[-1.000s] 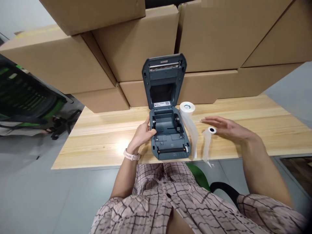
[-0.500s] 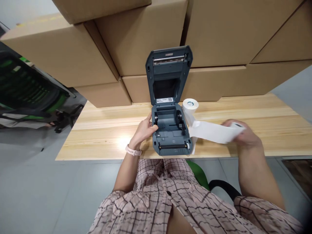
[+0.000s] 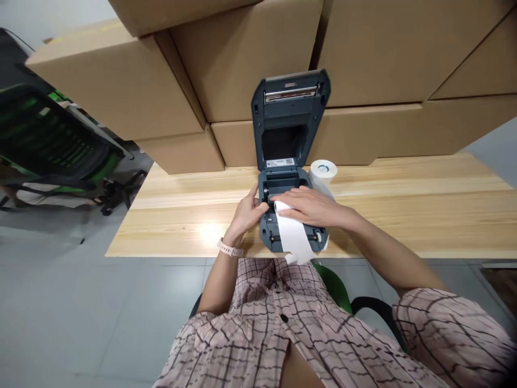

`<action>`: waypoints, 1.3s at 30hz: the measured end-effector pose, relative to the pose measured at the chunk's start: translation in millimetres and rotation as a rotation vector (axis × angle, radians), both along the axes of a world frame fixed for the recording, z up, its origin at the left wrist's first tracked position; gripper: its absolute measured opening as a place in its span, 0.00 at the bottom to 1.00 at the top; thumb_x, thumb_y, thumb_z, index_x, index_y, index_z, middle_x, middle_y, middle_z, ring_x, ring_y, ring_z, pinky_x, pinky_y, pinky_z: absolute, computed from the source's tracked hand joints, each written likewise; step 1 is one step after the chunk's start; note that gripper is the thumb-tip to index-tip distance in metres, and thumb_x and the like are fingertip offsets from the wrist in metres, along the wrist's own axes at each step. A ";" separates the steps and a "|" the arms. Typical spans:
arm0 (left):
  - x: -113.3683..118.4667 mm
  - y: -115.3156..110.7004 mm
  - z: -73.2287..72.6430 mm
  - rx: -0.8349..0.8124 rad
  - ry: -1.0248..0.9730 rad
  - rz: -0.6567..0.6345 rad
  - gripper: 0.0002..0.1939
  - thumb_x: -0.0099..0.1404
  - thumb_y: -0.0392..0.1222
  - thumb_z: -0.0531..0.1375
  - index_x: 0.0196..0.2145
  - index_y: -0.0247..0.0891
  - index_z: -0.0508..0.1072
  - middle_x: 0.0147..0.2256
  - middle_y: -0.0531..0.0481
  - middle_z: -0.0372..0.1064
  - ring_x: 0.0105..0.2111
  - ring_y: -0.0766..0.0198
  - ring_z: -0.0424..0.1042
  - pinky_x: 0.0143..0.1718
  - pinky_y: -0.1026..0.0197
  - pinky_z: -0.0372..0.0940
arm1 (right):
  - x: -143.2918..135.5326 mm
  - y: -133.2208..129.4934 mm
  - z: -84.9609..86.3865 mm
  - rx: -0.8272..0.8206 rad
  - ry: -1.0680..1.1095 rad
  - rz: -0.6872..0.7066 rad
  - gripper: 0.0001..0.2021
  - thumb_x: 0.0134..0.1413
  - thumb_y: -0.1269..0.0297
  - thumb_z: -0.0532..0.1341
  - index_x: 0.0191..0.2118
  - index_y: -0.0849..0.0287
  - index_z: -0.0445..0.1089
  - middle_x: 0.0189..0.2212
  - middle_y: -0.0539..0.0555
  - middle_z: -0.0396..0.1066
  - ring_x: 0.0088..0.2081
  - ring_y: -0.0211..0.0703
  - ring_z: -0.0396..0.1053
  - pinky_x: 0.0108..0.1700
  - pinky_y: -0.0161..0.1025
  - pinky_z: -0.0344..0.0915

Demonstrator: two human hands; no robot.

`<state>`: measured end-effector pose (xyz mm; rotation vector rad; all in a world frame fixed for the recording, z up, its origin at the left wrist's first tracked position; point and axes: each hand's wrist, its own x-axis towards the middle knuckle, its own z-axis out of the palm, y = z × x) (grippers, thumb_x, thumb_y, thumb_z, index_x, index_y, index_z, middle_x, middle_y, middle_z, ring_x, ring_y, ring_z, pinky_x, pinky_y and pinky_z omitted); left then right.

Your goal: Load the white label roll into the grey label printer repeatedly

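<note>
A dark grey label printer (image 3: 265, 229) stands on the wooden table with its lid (image 3: 289, 121) raised. My left hand (image 3: 247, 214) grips the printer's left edge, thumb on the inner rim. Over the open bay, my right hand (image 3: 309, 206) is wrapped round a small paper roll (image 3: 281, 207), whose white strip (image 3: 294, 237) hangs forward across the printer's front edge and curls at its end. The right side of the bay is hidden under that hand. Behind and to the right of the printer stands a larger white roll (image 3: 323, 169).
Cardboard boxes (image 3: 250, 64) are stacked along the back of the wooden table (image 3: 404, 210). A green and black office chair (image 3: 52, 140) stands at the left, with part of a person near it. The table's front edge runs just before my lap.
My right hand has come left from beyond the printer to over its bay, bringing the small roll. The paper strip now hangs forward over the front. My left hand keeps its hold.
</note>
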<state>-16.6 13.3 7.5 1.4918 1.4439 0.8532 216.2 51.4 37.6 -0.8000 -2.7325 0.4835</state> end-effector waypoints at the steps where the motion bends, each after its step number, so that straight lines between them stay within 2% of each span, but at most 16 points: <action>1: 0.6 -1.0 -2.3 0.011 0.036 0.035 0.42 0.65 0.44 0.60 0.75 0.36 0.61 0.25 0.59 0.63 0.27 0.64 0.63 0.34 0.60 0.58 | 0.8 0.0 -6.7 0.024 -0.027 0.001 0.26 0.79 0.49 0.49 0.67 0.57 0.71 0.49 0.63 0.81 0.46 0.56 0.75 0.50 0.51 0.67; 3: 2.2 -2.5 -7.4 0.039 0.092 0.117 0.42 0.66 0.49 0.62 0.75 0.36 0.61 0.32 0.53 0.71 0.32 0.61 0.69 0.37 0.58 0.61 | 2.0 -2.3 -13.6 0.060 -0.058 -0.007 0.28 0.79 0.50 0.46 0.68 0.60 0.69 0.49 0.64 0.79 0.46 0.56 0.73 0.50 0.52 0.66; 5: 4.3 -3.5 -12.3 0.069 0.057 0.162 0.46 0.66 0.53 0.65 0.76 0.37 0.58 0.46 0.43 0.76 0.42 0.56 0.74 0.42 0.56 0.66 | 1.1 -6.9 -13.5 0.079 -0.058 -0.022 0.28 0.79 0.49 0.46 0.69 0.62 0.68 0.50 0.66 0.78 0.46 0.57 0.72 0.50 0.52 0.66; 7: 6.6 -4.1 -15.9 0.092 -0.048 0.151 0.47 0.68 0.54 0.65 0.77 0.39 0.55 0.61 0.35 0.72 0.55 0.51 0.73 0.49 0.54 0.69 | -1.2 -12.3 -11.1 0.085 -0.047 -0.040 0.30 0.79 0.47 0.47 0.69 0.62 0.68 0.51 0.67 0.77 0.47 0.59 0.71 0.51 0.54 0.67; 10: 9.9 -5.6 -17.2 0.114 -0.189 0.059 0.41 0.71 0.54 0.64 0.76 0.42 0.58 0.71 0.35 0.64 0.66 0.49 0.68 0.58 0.52 0.69 | -4.0 -20.2 -10.2 0.084 -0.041 -0.071 0.34 0.76 0.41 0.50 0.69 0.64 0.67 0.53 0.69 0.76 0.50 0.63 0.71 0.53 0.58 0.69; 13: 12.3 -7.4 -15.0 0.118 -0.243 0.014 0.40 0.72 0.54 0.63 0.76 0.43 0.57 0.72 0.37 0.63 0.65 0.51 0.69 0.60 0.52 0.69 | -3.8 -27.3 -13.2 0.090 -0.039 -0.089 0.35 0.75 0.40 0.52 0.72 0.65 0.65 0.62 0.72 0.73 0.59 0.68 0.70 0.59 0.63 0.69; 15: 13.3 -8.2 -13.1 0.116 -0.237 0.017 0.41 0.72 0.55 0.63 0.76 0.43 0.56 0.72 0.36 0.63 0.64 0.51 0.71 0.60 0.52 0.69 | -2.6 -32.1 -14.8 0.110 -0.041 -0.105 0.35 0.75 0.43 0.54 0.73 0.65 0.63 0.69 0.72 0.68 0.66 0.70 0.66 0.63 0.66 0.67; 18: 14.1 -9.0 -10.2 0.131 -0.234 0.006 0.40 0.72 0.54 0.63 0.75 0.42 0.57 0.71 0.36 0.64 0.64 0.50 0.72 0.60 0.51 0.70 | -1.3 -40.6 -14.4 0.175 -0.047 -0.135 0.31 0.75 0.47 0.56 0.73 0.62 0.64 0.74 0.70 0.62 0.70 0.70 0.63 0.65 0.68 0.67; 20: 14.4 -9.4 -8.5 0.137 -0.235 -0.008 0.40 0.72 0.54 0.62 0.75 0.42 0.57 0.70 0.36 0.66 0.63 0.50 0.73 0.60 0.50 0.70 | -1.8 -48.5 -13.3 0.222 -0.045 -0.141 0.27 0.75 0.51 0.58 0.69 0.61 0.68 0.73 0.69 0.65 0.68 0.69 0.66 0.64 0.67 0.70; 23: 14.4 -9.9 -7.6 0.124 -0.215 -0.011 0.39 0.73 0.53 0.61 0.76 0.44 0.56 0.69 0.36 0.67 0.62 0.50 0.73 0.60 0.49 0.70 | -3.8 -65.6 -13.4 0.266 -0.023 -0.174 0.19 0.76 0.57 0.57 0.62 0.60 0.74 0.62 0.68 0.76 0.59 0.65 0.75 0.56 0.63 0.77; 25: 14.5 -10.2 -8.0 0.121 -0.216 0.007 0.39 0.72 0.53 0.62 0.75 0.44 0.57 0.70 0.37 0.66 0.62 0.49 0.73 0.60 0.48 0.70 | -4.5 -79.8 -15.0 0.289 0.013 -0.217 0.17 0.77 0.60 0.55 0.60 0.59 0.76 0.58 0.67 0.79 0.55 0.63 0.78 0.53 0.62 0.79; 29: 14.9 -10.7 -7.8 0.124 -0.235 0.034 0.39 0.71 0.51 0.63 0.75 0.44 0.58 0.71 0.37 0.65 0.64 0.48 0.71 0.62 0.47 0.68 | -2.6 -106.1 -17.4 0.355 0.091 -0.251 0.17 0.77 0.63 0.56 0.62 0.60 0.75 0.61 0.67 0.78 0.62 0.62 0.77 0.59 0.63 0.79; 31: 15.1 -10.9 -6.2 0.116 -0.250 0.033 0.39 0.71 0.50 0.64 0.75 0.43 0.58 0.70 0.37 0.66 0.64 0.48 0.71 0.63 0.47 0.67 | -1.4 -114.1 -17.4 0.394 0.091 -0.246 0.16 0.77 0.64 0.57 0.62 0.60 0.75 0.61 0.67 0.78 0.62 0.61 0.78 0.61 0.63 0.78; 34: 15.2 -11.3 -3.9 0.102 -0.257 0.033 0.39 0.71 0.49 0.63 0.75 0.44 0.58 0.69 0.38 0.68 0.63 0.49 0.71 0.62 0.48 0.68 | -1.0 -119.0 -17.6 0.410 0.078 -0.257 0.16 0.77 0.63 0.57 0.61 0.56 0.76 0.62 0.65 0.78 0.61 0.60 0.79 0.62 0.65 0.77; 39: 15.0 -11.8 -3.9 0.093 -0.211 0.045 0.40 0.71 0.51 0.64 0.76 0.45 0.57 0.74 0.38 0.62 0.65 0.49 0.70 0.63 0.48 0.67 | -1.7 -119.8 -19.4 0.378 0.119 -0.283 0.16 0.76 0.64 0.58 0.62 0.52 0.77 0.61 0.62 0.79 0.57 0.59 0.80 0.62 0.68 0.75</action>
